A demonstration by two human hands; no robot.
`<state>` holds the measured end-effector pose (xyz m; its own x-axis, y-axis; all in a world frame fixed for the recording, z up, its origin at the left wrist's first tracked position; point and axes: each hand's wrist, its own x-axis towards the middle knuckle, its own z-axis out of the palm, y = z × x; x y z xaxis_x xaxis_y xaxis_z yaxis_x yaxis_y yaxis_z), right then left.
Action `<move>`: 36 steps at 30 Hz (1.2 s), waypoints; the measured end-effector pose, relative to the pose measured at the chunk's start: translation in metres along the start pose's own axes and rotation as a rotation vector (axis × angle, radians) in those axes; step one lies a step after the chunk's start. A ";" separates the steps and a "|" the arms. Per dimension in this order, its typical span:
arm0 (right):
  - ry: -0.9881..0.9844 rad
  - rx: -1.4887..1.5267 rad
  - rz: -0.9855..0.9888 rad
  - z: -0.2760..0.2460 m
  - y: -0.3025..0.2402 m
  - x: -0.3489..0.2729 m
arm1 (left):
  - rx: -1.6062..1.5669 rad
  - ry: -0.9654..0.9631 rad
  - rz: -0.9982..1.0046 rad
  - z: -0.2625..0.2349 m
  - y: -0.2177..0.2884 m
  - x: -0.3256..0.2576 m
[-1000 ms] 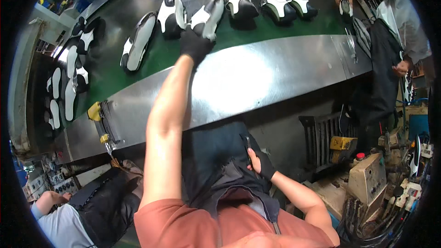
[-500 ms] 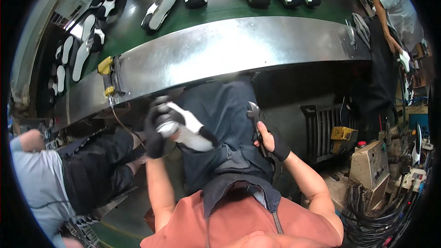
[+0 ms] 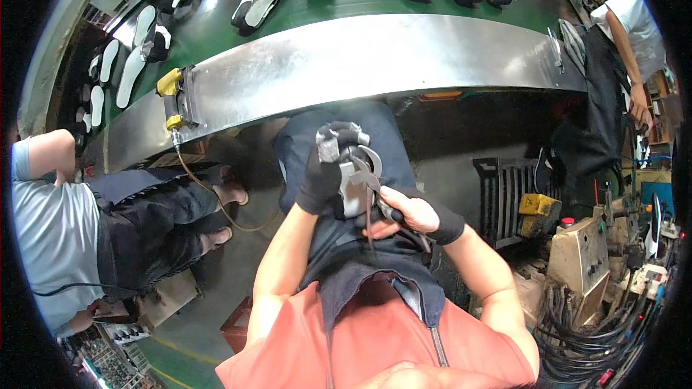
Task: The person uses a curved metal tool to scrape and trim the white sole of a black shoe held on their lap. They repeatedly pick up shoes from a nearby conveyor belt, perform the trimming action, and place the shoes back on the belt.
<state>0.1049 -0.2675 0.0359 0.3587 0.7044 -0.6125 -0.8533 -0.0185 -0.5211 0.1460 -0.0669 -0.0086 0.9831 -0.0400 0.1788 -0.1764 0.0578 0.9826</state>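
Note:
My left hand [image 3: 333, 150], in a black glove with pale tape round the fingertips, is closed round a black and white shoe [image 3: 353, 200] above my lap. In my right hand [image 3: 414, 215], which wears a black fingerless glove, is a pair of pincers [image 3: 370, 173]. Their curved metal head lies against the shoe, close to my left fingers. The hand and tool cover part of the shoe, so I cannot tell whether the jaws bite on it. A dark apron [image 3: 303, 130] spreads over my legs beneath both hands.
A metal ledge [image 3: 324, 61] edges a green conveyor belt [image 3: 360, 7] bearing several black and white shoes [image 3: 267, 0]. A yellow-ended tool [image 3: 170, 97] with a hose hangs on the ledge. Co-workers are at left [image 3: 61, 220] and far right [image 3: 634, 32]. A machine with cables [image 3: 580, 256] stands at right.
My left hand has brought the shoe rightward and turned it. My right hand has moved the pincers left onto the shoe. The far-right person's hand no longer holds a white shoe.

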 end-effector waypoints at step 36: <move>0.094 -1.257 -0.769 -0.041 0.137 -0.015 | 0.313 0.064 -0.020 0.005 -0.061 -0.145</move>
<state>-0.0021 -0.3094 -0.0505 0.6258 0.7791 0.0366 0.4168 -0.2943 -0.8600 0.0136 -0.0693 -0.0939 0.9859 0.0254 0.1651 -0.1535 -0.2528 0.9553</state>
